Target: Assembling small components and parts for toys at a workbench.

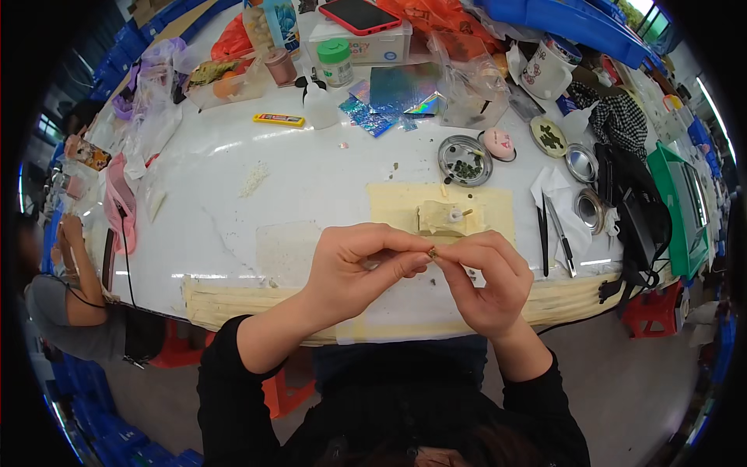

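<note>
Above the table's near edge, my left hand (354,265) and my right hand (490,276) meet at their fingertips. Pinched between them is a tiny gold-brown piece (433,253), too small to name. Just beyond my fingers, a taped block (442,219) with a white nub and a short peg rests on a cream taped patch (498,210). Farther off stands a round metal dish (465,160) with small dark green bits in it. To the right, black tweezers (543,237) and a slim pen-like tool (559,233) lie on white tissue.
Round metal tins (589,212), a white mug (548,68) and a green tray (675,187) line the right side. A yellow cutter (278,120), iridescent sheets (401,89) and a green-lidded jar (336,62) lie farther back. Another person (70,300) sits at the far left.
</note>
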{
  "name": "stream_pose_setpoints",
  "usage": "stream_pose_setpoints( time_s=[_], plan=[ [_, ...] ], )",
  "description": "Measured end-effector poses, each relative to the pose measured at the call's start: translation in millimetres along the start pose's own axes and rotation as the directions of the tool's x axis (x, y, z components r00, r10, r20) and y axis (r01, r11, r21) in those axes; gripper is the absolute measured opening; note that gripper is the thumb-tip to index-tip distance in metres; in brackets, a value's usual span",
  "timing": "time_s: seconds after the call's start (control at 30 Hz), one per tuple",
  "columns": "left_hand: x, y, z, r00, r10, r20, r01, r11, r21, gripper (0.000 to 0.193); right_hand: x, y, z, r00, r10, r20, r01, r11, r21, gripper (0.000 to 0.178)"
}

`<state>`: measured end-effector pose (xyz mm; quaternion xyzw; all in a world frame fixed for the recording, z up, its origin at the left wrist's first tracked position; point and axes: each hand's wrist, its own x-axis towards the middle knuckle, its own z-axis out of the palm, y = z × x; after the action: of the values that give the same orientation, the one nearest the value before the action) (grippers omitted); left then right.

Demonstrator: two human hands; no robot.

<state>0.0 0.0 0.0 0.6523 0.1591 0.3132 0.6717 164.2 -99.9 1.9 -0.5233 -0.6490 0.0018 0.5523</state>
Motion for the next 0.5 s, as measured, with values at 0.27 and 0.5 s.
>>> stream_pose_setpoints(
  time_s=[0.27,0.5],
  plan=[
    [4.6,1.8,-3.3,0.936,0.338,0.102,-0.351,0.869,0.348,0.017,-0.9,0.5,-2.5,0.977,0.199,0.083,-0.214,0.941,0.263,0.011],
    [4.3,3.8,-3.4,0.945,0.317,0.080,-0.324,0.879,0.350,0.017,-0.1,-0.4,-3.5,0.987,0.146,0.069,-0.156,0.970,0.187,0.012]
  ],
)
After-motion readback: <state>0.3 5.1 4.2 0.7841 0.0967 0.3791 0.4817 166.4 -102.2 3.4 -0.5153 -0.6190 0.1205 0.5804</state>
